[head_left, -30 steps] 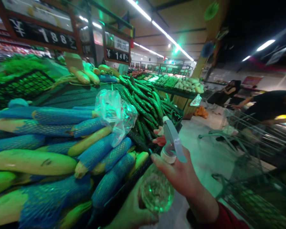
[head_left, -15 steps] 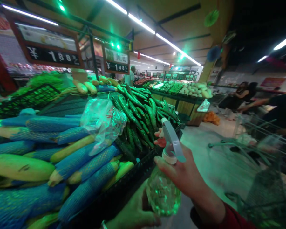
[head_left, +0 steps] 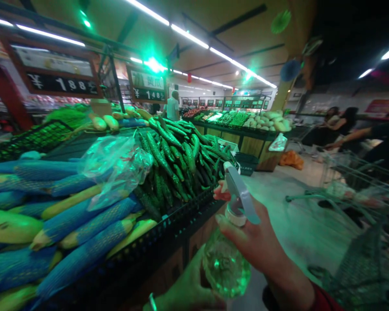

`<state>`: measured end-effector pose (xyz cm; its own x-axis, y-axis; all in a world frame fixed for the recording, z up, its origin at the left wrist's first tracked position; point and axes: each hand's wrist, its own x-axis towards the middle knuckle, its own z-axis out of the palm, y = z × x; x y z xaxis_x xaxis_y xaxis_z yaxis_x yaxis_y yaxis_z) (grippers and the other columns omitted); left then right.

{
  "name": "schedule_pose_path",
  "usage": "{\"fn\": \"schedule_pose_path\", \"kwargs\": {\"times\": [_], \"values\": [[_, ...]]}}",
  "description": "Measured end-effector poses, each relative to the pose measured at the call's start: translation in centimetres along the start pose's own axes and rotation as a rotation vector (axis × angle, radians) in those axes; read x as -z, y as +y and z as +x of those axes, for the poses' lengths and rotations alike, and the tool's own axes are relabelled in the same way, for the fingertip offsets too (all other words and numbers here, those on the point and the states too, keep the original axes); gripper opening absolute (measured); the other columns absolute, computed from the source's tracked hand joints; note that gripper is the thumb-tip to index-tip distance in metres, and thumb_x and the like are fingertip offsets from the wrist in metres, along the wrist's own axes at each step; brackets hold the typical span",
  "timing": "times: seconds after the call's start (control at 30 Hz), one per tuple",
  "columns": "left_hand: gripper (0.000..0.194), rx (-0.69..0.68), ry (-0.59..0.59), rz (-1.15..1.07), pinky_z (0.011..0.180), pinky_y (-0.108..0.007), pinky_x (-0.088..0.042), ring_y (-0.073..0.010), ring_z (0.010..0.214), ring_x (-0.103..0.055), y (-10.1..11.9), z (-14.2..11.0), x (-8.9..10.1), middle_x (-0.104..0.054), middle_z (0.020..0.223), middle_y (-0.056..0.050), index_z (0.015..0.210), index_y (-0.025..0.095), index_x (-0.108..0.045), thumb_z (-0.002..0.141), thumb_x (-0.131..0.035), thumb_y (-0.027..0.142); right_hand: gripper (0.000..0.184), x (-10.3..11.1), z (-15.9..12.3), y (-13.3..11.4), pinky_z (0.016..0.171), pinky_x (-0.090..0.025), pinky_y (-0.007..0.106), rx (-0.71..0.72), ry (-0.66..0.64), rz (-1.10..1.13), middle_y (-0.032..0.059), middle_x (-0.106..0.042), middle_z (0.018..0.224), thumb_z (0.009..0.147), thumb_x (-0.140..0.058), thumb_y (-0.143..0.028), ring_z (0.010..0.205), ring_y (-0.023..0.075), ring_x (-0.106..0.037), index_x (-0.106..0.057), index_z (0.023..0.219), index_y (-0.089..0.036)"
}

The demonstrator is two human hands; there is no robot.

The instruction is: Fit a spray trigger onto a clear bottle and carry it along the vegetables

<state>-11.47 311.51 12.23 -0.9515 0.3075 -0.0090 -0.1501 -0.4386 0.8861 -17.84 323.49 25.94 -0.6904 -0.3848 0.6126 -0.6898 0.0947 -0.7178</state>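
Observation:
A clear spray bottle [head_left: 227, 263] with a grey and white trigger head stands in front of me, gripped by both hands. My right hand [head_left: 249, 229] wraps round its neck, fingers by the trigger. Lower down, my left hand [head_left: 191, 280] cups the bottle's side and base; part of it is hidden behind the bottle. Beyond the nozzle lies a heap of dark green cucumbers [head_left: 178, 160]. Long pale gourds in blue netting [head_left: 87, 233] fill the stand on the left, with a crumpled clear plastic bag [head_left: 116, 164] on top of them.
A black crate edge [head_left: 168, 224] runs along the stand's front. Price signs [head_left: 63, 82] hang above. To the right are a shopping cart [head_left: 359, 181] and people. Farther back stand another vegetable counter [head_left: 240, 134], a dark basket [head_left: 246, 163] and an orange bag [head_left: 291, 160].
My view has shifted to the right, so the vegetables sit farther left and more of the crate front shows. Both hands keep their hold on the spray bottle.

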Motion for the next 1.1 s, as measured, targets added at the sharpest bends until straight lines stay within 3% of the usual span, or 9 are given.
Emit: {"fn": "schedule_pose_path", "kwargs": {"times": [0.13, 0.27, 0.37, 0.43, 0.53, 0.73, 0.87, 1.0, 1.1], "values": [[0.091, -0.009, 0.011, 0.02, 0.091, -0.034, -0.048, -0.0217, 0.102, -0.063, -1.1, 1.1, -0.7, -0.067, 0.114, -0.007, 0.127, 0.018, -0.053, 0.046, -0.094, 0.023, 0.031, 1.3, -0.2, 0.8, 0.059, -0.047, 0.028, 0.018, -0.021, -0.056, -0.0017, -0.059, 0.079, 0.078, -0.053, -0.026, 0.061, 0.0141, -0.056, -0.056, 0.108, -0.018], [0.054, -0.033, 0.014, 0.067, 0.094, -0.044, -0.052, -0.0231, 0.107, -0.061, -1.0, 1.8, -0.5, -0.063, 0.122, -0.01, 0.122, 0.016, -0.058, 0.076, -0.077, 0.036, 0.049, 2.0, -0.1, 2.0, 0.078, -0.052, 0.027, 0.049, -0.017, -0.036, 0.0, -0.064, 0.101, 0.079, -0.054, -0.024, 0.092, 0.0164, -0.063, -0.051, 0.128, -0.022], [0.04, -0.036, 0.025, 0.099, 0.094, -0.045, -0.054, -0.0222, 0.109, -0.061, -0.7, 2.6, 0.0, -0.062, 0.123, -0.011, 0.122, 0.015, -0.059, 0.089, -0.063, 0.038, 0.047, 2.4, 0.4, 3.1, 0.063, -0.05, 0.025, 0.025, -0.014, -0.007, -0.0017, -0.063, 0.095, 0.079, -0.055, -0.024, 0.067, 0.0121, -0.06, -0.053, 0.126, -0.022], [0.041, -0.039, 0.023, 0.107, 0.094, -0.045, -0.055, -0.0222, 0.11, -0.061, -0.7, 3.5, 0.3, -0.061, 0.125, -0.011, 0.124, 0.016, -0.058, 0.09, -0.062, 0.038, 0.042, 2.7, 1.0, 3.9, 0.054, -0.046, 0.024, 0.01, 0.002, 0.0, -0.0016, -0.063, 0.092, 0.079, -0.056, -0.024, 0.057, 0.0102, -0.054, -0.055, 0.121, -0.021], [0.042, -0.046, 0.011, 0.1, 0.094, -0.045, -0.055, -0.0222, 0.11, -0.062, -1.1, 5.5, 0.8, -0.061, 0.125, -0.011, 0.126, 0.016, -0.056, 0.09, -0.062, 0.038, 0.038, 3.2, 2.2, 5.0, 0.052, -0.045, 0.023, 0.001, 0.004, -0.016, -0.0009, -0.061, 0.092, 0.079, -0.056, -0.024, 0.057, 0.0103, -0.052, -0.056, 0.118, -0.021], [0.044, -0.082, -0.02, 0.042, 0.092, -0.045, -0.056, -0.0224, 0.108, -0.062, -0.9, 10.3, 2.6, -0.062, 0.122, -0.011, 0.125, 0.016, -0.057, 0.088, -0.065, 0.038, 0.048, 4.0, 6.0, 8.2, 0.049, -0.043, 0.022, -0.025, -0.101, -0.065, -0.0065, -0.047, 0.066, 0.08, -0.054, -0.022, 0.052, 0.0121, -0.047, -0.051, 0.128, -0.022], [0.066, -0.117, -0.051, -0.007, 0.101, -0.05, -0.05, -0.0257, 0.113, -0.061, -0.2, 14.1, 3.5, -0.061, 0.128, -0.011, 0.126, 0.018, -0.057, 0.069, -0.084, 0.036, 0.059, 4.1, 9.0, 10.6, 0.045, -0.04, 0.021, -0.046, -0.171, -0.045, -0.0074, -0.046, 0.065, 0.081, -0.053, -0.019, 0.049, 0.0121, -0.047, -0.044, 0.138, -0.026], [0.089, -0.132, -0.053, -0.051, 0.105, -0.051, -0.046, -0.0298, 0.118, -0.059, 0.2, 17.3, 4.6, -0.059, 0.133, -0.014, 0.131, 0.02, -0.053, 0.054, -0.092, 0.043, 0.054, 4.0, 11.4, 12.3, 0.044, -0.037, 0.022, -0.029, -0.184, -0.067, -0.0082, -0.043, 0.062, 0.079, -0.051, -0.019, 0.047, 0.0124, -0.044, -0.047, 0.133, -0.027], [0.075, -0.121, -0.047, -0.043, 0.103, -0.053, -0.048, -0.0294, 0.12, -0.057, 0.5, 18.4, 6.1, -0.057, 0.136, -0.013, 0.131, 0.019, -0.054, 0.066, -0.085, 0.043, 0.038, 3.7, 12.7, 13.5, 0.047, -0.04, 0.023, 0.001, -0.141, -0.089, -0.008, -0.045, 0.064, 0.079, -0.052, -0.02, 0.049, 0.0115, -0.044, -0.053, 0.116, -0.025]]}}
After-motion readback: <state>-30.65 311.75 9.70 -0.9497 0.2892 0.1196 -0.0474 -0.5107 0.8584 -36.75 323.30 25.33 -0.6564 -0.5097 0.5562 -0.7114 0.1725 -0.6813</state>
